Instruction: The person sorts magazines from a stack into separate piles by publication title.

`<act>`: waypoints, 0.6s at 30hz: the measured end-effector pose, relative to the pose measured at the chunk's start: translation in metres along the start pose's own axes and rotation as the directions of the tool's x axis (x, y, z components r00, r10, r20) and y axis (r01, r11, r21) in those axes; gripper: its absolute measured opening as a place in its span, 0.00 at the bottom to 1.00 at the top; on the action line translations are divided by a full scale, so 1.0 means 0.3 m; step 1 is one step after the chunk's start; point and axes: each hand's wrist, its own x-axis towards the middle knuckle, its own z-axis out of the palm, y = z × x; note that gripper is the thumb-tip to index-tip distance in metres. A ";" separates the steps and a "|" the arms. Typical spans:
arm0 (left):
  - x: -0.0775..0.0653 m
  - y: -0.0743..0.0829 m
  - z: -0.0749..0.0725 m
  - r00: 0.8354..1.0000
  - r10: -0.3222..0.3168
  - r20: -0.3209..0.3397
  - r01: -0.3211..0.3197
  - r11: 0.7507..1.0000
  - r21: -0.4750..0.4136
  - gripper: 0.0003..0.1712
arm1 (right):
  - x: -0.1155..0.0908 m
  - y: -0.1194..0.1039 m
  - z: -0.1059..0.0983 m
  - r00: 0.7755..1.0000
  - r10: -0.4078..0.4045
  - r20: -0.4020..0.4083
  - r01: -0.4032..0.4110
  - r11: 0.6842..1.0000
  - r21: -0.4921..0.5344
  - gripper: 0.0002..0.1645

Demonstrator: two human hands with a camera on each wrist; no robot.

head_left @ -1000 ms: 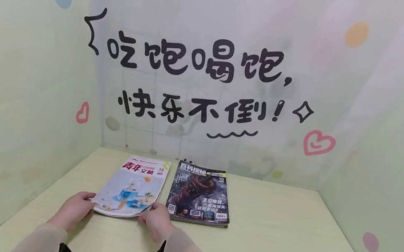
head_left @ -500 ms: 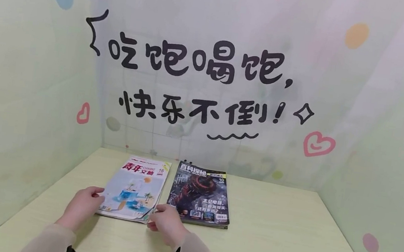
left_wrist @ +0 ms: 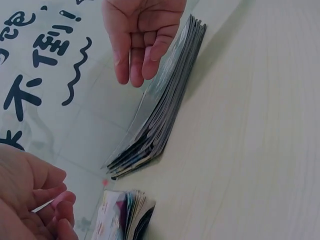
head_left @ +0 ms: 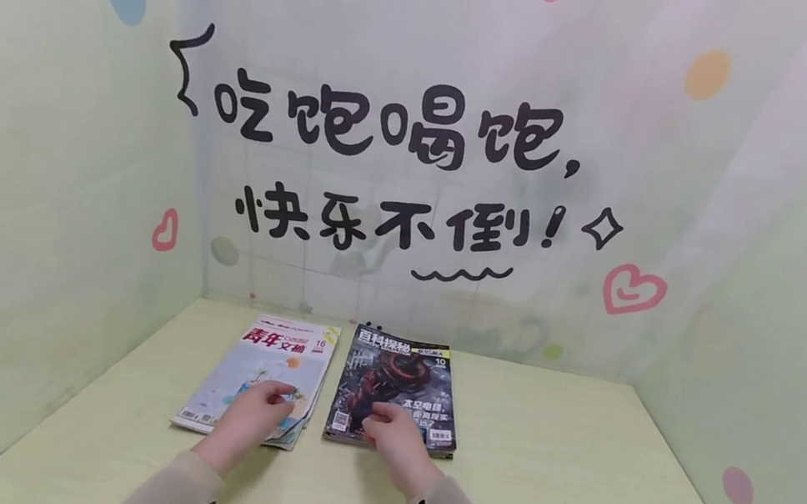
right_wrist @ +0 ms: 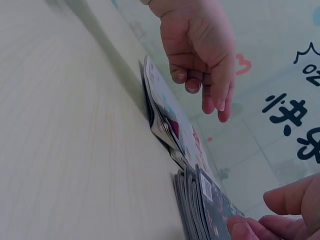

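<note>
Two piles of magazines lie flat, side by side. The left pile [head_left: 208, 392] has a pale cover with red lettering and a popsicle picture; the right pile [head_left: 422, 372] has a dark cover with a reddish machine. My left hand [head_left: 253, 417] hovers over the lower part of the pale pile, fingers loosely bent and holding nothing. Over the lower edge of the dark pile is my right hand [head_left: 401, 438], its fingers relaxed too. The left wrist view shows a gap between the right hand [left_wrist: 145, 40] and the dark magazines [left_wrist: 160, 120], whose page edges show.
Both piles rest on a pale wooden table [head_left: 558, 473]. A printed backdrop [head_left: 430, 37] with black lettering rises behind it, and patterned side walls [head_left: 25, 197] enclose the left and right.
Both hands have let go of the pale pile's lower corners and moved right. The left is now over that pile, the right over the dark one. The pale pile's lower sheets look slightly fanned.
</note>
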 end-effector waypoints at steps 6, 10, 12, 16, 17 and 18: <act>0.012 0.053 0.104 0.998 0.056 -0.025 -0.056 0.998 -0.028 0.20 | 0.005 0.023 -0.109 0.997 -0.022 -0.069 0.015 0.996 -0.089 0.27; 0.013 0.093 0.166 0.996 0.083 -0.041 -0.086 0.993 -0.081 0.19 | 0.015 0.037 -0.166 0.984 -0.057 -0.170 0.035 0.991 -0.127 0.24; 0.013 0.109 0.194 0.995 0.084 -0.056 -0.089 0.992 -0.093 0.19 | 0.019 0.047 -0.188 0.971 -0.072 -0.228 0.043 0.991 -0.131 0.23; 0.012 0.125 0.239 0.992 0.071 -0.103 -0.081 0.992 -0.093 0.20 | 0.025 0.073 -0.217 0.941 -0.074 -0.329 0.032 0.991 -0.130 0.21; 0.013 0.124 0.250 0.991 0.062 -0.116 -0.072 0.993 -0.088 0.21 | 0.025 0.079 -0.222 0.934 -0.071 -0.349 0.027 0.991 -0.129 0.21; 0.015 0.122 0.260 0.990 0.054 -0.127 -0.065 0.994 -0.086 0.21 | 0.026 0.085 -0.227 0.927 -0.066 -0.368 0.020 0.992 -0.127 0.21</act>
